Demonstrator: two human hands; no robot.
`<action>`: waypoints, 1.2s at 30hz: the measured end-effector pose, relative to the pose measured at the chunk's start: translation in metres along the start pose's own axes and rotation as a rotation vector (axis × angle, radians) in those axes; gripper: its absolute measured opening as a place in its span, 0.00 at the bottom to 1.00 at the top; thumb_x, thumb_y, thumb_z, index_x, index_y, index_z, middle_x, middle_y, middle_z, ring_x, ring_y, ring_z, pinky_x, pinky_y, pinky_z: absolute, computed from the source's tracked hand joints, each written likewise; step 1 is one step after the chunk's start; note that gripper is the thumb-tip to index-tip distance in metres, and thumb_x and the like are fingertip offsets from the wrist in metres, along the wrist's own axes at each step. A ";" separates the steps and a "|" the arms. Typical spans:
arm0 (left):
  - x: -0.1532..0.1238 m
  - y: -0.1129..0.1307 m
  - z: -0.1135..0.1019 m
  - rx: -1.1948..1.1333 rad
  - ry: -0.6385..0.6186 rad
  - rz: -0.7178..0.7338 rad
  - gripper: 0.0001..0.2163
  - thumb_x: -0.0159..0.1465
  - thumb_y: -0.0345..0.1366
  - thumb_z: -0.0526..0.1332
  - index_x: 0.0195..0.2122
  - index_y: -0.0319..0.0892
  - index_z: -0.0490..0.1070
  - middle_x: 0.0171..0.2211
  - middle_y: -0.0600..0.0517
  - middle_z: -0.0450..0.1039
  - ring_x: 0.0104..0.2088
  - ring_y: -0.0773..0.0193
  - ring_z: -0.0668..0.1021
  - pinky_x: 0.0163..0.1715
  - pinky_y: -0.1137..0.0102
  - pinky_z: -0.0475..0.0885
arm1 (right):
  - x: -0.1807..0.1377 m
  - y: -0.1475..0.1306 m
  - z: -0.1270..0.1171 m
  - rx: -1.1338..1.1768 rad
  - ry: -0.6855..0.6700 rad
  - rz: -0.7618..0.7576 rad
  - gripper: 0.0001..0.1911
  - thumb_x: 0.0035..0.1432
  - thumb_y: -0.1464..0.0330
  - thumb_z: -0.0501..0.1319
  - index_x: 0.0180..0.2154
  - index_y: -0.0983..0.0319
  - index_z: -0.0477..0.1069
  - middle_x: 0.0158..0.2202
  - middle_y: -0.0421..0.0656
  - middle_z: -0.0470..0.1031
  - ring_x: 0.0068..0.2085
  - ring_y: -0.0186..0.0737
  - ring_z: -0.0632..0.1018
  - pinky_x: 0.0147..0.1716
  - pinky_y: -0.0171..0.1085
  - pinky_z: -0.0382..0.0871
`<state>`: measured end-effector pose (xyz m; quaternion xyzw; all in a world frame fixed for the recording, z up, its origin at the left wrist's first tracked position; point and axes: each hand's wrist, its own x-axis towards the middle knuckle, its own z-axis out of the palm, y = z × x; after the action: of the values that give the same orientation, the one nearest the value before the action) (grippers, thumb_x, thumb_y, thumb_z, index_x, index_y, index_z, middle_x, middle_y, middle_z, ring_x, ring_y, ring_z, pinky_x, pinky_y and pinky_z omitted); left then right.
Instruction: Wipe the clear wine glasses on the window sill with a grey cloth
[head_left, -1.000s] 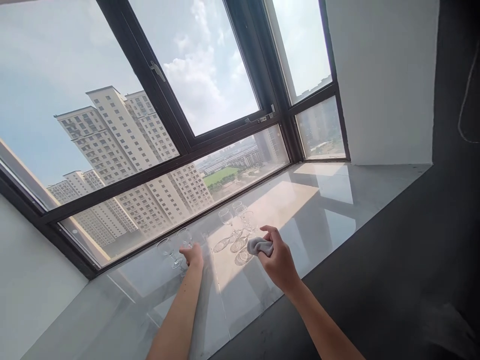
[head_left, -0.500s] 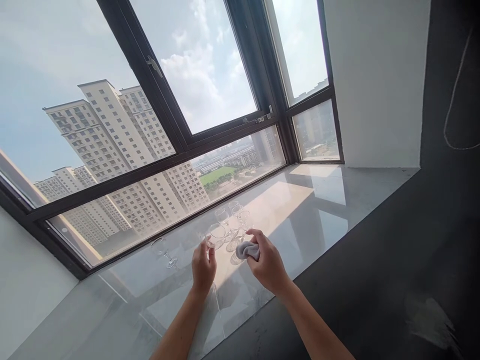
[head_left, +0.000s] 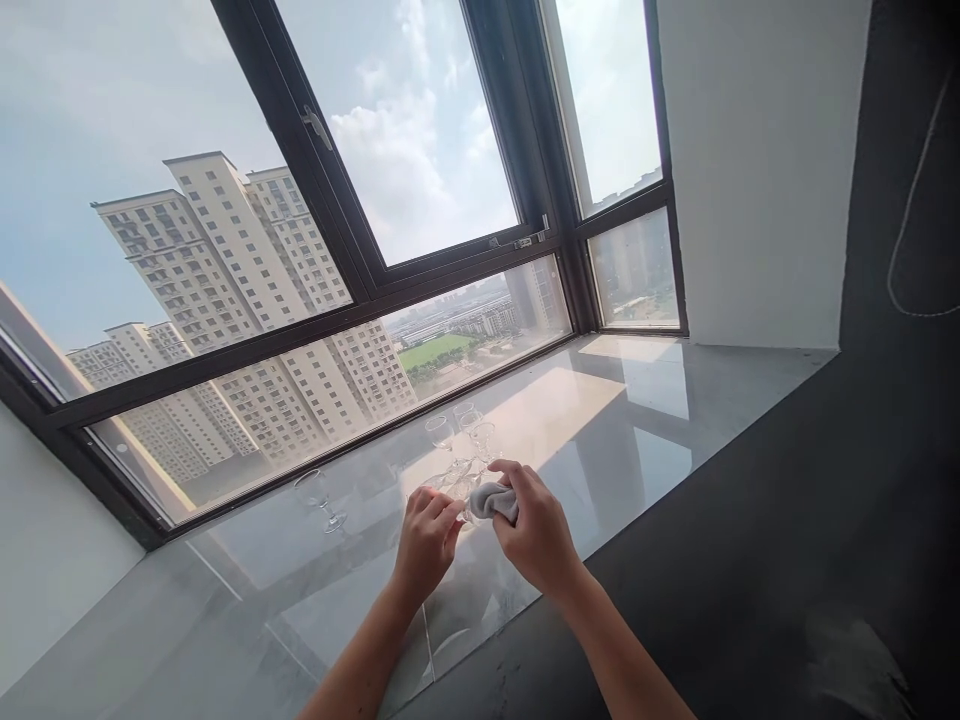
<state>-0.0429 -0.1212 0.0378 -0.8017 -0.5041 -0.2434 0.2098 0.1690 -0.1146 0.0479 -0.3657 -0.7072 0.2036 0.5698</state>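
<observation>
My left hand (head_left: 429, 535) is closed, fingers curled together, around a clear stemmed glass (head_left: 464, 514) that is mostly hidden by the fingers. My right hand (head_left: 534, 525) grips a bunched grey cloth (head_left: 491, 500), pressed up close to the held glass and my left fingertips. The cloth hides part of the glass. Just beyond both hands stand several clear stemmed glasses, among them a near one (head_left: 440, 434) and one farther back (head_left: 468, 415). Off to the left, by the window, another stemmed glass (head_left: 332, 521) stands alone.
Everything rests on a glossy grey tiled windowsill (head_left: 375, 590), whose front edge runs diagonally towards the right. Dark window frames (head_left: 360, 285) rise behind it, with a handle (head_left: 317, 128). A white wall (head_left: 757, 170) bounds the right side, and a white cord (head_left: 900, 230) hangs farther right.
My left hand has moved slightly right and turned over, its fingers now meeting the cloth. The held glass has tipped from view behind them. My right hand keeps the cloth in nearly the same place.
</observation>
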 end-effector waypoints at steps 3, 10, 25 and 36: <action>-0.001 -0.002 0.002 -0.065 -0.013 -0.014 0.09 0.66 0.33 0.57 0.43 0.48 0.76 0.36 0.48 0.76 0.42 0.54 0.73 0.53 0.54 0.66 | 0.003 0.005 -0.004 0.067 0.046 0.045 0.24 0.51 0.76 0.56 0.51 0.57 0.66 0.38 0.42 0.71 0.37 0.40 0.74 0.34 0.33 0.66; -0.005 0.003 0.010 -0.311 -0.086 -0.107 0.13 0.71 0.41 0.51 0.34 0.45 0.71 0.33 0.48 0.73 0.37 0.60 0.73 0.45 0.63 0.69 | 0.009 0.016 -0.012 0.151 0.192 0.181 0.21 0.53 0.71 0.58 0.50 0.59 0.66 0.34 0.41 0.68 0.31 0.37 0.71 0.31 0.33 0.67; -0.001 0.001 0.016 -0.736 -0.140 -0.345 0.16 0.68 0.48 0.56 0.33 0.41 0.73 0.33 0.49 0.74 0.36 0.61 0.74 0.39 0.68 0.68 | 0.007 0.019 -0.001 0.092 0.158 0.246 0.22 0.52 0.69 0.58 0.51 0.59 0.65 0.35 0.41 0.69 0.31 0.39 0.73 0.29 0.33 0.66; -0.002 -0.019 0.026 -0.787 -0.137 -0.496 0.12 0.60 0.44 0.64 0.38 0.42 0.78 0.35 0.50 0.76 0.38 0.60 0.75 0.43 0.66 0.70 | 0.010 0.017 -0.009 0.201 0.176 0.218 0.24 0.49 0.72 0.57 0.50 0.60 0.66 0.33 0.39 0.67 0.30 0.36 0.70 0.31 0.33 0.66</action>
<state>-0.0566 -0.0996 0.0177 -0.6899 -0.5623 -0.4054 -0.2084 0.1812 -0.0973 0.0452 -0.3979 -0.5868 0.3012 0.6376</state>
